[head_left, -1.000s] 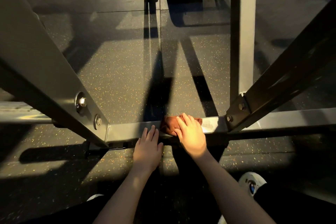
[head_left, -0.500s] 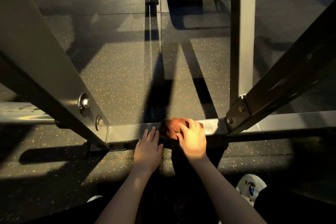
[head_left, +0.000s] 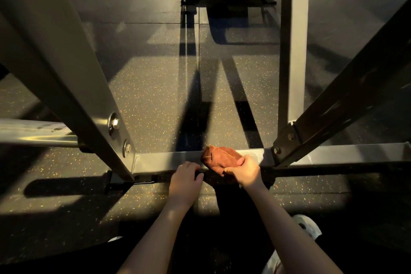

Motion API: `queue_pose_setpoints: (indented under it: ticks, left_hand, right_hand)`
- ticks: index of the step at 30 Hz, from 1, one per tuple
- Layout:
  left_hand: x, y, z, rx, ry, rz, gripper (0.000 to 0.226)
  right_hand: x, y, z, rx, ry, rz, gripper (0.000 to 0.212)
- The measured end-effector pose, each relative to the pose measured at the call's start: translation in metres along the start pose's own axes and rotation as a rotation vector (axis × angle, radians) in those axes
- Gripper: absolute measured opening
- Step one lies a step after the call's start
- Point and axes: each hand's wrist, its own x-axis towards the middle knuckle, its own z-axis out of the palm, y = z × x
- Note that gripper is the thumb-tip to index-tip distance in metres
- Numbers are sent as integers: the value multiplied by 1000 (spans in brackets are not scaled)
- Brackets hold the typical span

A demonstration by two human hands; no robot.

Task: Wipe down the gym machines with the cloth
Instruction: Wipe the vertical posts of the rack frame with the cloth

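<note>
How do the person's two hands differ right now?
The right hand grips the brown cloth; the left hand holds no cloth, its fingers curled on the bare crossbar. The right hand is sunlit, the left hand dimmer. Both are at the same crossbar, side by side.

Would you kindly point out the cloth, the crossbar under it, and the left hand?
cloth [head_left: 219, 158]: head view, its bunched middle.
crossbar [head_left: 169, 159]: head view, bare top face left of the cloth.
left hand [head_left: 184, 179]: head view, back of the hand.

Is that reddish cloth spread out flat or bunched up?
Bunched: the cloth sits as a creased wad on the crossbar, gripped by the right hand.
</note>
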Motion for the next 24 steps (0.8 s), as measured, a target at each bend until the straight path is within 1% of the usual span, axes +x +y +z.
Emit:
queue_pose_setpoints:
  ticks: [2,3,4,7,9,11,12,13,14,15,16,17,18,19,20,21,22,24]
  left_hand:
    - [-2,8,1,-210,-41,2,19]
    - [-3,13,1,-289,-63,13,17]
    - [-2,18,1,-340,-83,25,19]
    - [-1,33,2,-421,-107,66,32]
    - [1,38,2,-417,-39,74,36]
    - [3,43,-5,-438,18,42,31]
    - [4,45,-10,-473,11,17,27]
    - [6,46,-16,-500,-9,1,24]
    - [8,47,-22,-507,-35,-8,22]
    - [10,47,-29,-497,-63,-7,21]
    - [11,48,-35,-477,-93,-4,22]
    - [13,48,-42,-457,-129,5,23]
    - [15,48,-47,-433,-174,24,23]
    - [17,49,-53,-410,-229,50,23]
    - [18,50,-59,-389,-280,81,24]
    - [19,51,-64,-368,-313,115,26]
    - [21,53,-68,-354,-321,149,26]
    - [27,55,-74,-317,-231,186,23]
  right_hand:
    - [2,-3,-2,105,-49,31,34]
    - [3,-6,-2,167,-74,42,33]
    - [2,-10,-1,219,-98,48,33]
    - [-3,-26,-1,299,-169,30,32]
    - [-7,-38,-3,356,-222,-17,29]
    - [-11,-50,-7,440,-299,-41,25]
    - [-12,-52,-9,442,-309,-64,25]
    - [-11,-53,-11,394,-287,-110,26]
    - [-9,-52,-13,282,-224,-175,26]
    - [-6,-49,-16,125,-150,-260,25]
    - [-3,-45,-19,-12,-128,-341,31]
    - [2,-40,-22,-110,-167,-412,50]
    - [5,-39,-26,-155,-253,-444,70]
    - [7,-38,-30,-177,-347,-450,82]
    - [9,-40,-32,-201,-420,-456,84]
    - [11,-42,-35,-217,-463,-464,78]
    - [12,-45,-37,-243,-474,-466,64]
    - [11,-52,-39,-315,-405,-472,27]
